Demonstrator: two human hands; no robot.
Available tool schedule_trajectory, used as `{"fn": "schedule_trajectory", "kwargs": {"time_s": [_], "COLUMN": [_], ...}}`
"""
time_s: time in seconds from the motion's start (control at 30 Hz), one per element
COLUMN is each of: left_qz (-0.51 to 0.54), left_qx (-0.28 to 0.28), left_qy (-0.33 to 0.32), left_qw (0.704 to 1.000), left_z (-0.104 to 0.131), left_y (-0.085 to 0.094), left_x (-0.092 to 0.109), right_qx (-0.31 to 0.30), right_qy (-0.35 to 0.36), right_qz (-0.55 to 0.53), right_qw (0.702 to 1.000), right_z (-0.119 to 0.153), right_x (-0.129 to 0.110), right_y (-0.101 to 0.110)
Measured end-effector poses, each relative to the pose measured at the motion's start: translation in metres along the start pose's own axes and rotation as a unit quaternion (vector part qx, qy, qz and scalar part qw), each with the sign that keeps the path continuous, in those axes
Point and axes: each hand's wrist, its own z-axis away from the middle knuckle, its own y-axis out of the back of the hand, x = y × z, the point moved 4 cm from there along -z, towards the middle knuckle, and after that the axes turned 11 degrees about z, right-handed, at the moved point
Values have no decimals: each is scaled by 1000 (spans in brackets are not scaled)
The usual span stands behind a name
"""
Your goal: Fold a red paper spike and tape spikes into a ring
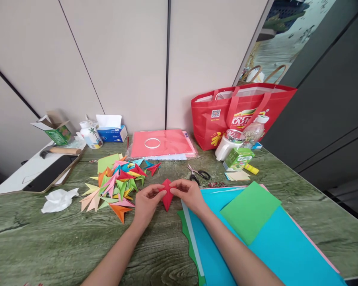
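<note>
Between my two hands is a piece of folded red paper [167, 198], shaped like a long diamond with its points up and down. My left hand [147, 200] pinches its left side between thumb and fingers. On its right side, the thumb and fingers of my right hand [187, 192] are closed in the same way. Just left of my left hand lies a loose heap of folded paper pieces [116, 184] in several bright colours. Beyond my right hand, a pair of scissors [198, 173] with dark handles rests on the table.
Large blue sheets [274, 242] lie under my right forearm, topped by a green square [252, 212]. A red bag [209, 119], a white mug [225, 149] and a green box [238, 159] stand back right. A crumpled tissue [59, 200], a phone [50, 172] and a hammer [62, 150] are left.
</note>
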Motion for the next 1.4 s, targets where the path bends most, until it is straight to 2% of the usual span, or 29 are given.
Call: {"fn": "schedule_trajectory", "kwargs": {"time_s": [0.37, 0.7, 0.93, 1.2, 1.3, 1.4], "left_qz": [14, 30, 8, 19, 31, 74], "left_qx": [-1, 6, -31, -56, -39, 6], "left_qy": [2, 19, 1, 14, 19, 21], "left_qw": [1000, 999, 999, 998, 999, 997], "left_z": [0, -1, -1, 1, 0, -2], "left_y": [-2, -2, -4, -5, -4, -1], "left_x": [-1, -6, -3, -3, -3, -2], "right_qx": [3, -11, -7, -18, -24, -65], "right_qy": [-29, -46, -29, -80, -89, -89], "right_qz": [-46, -38, -29, -22, -33, -38], "right_qw": [999, 998, 999, 996, 995, 993], "right_z": [0, 0, 0, 1, 1, 2], "right_x": [4, 4, -2, 1, 5, 7], "right_y": [0, 0, 2, 4, 3, -4]}}
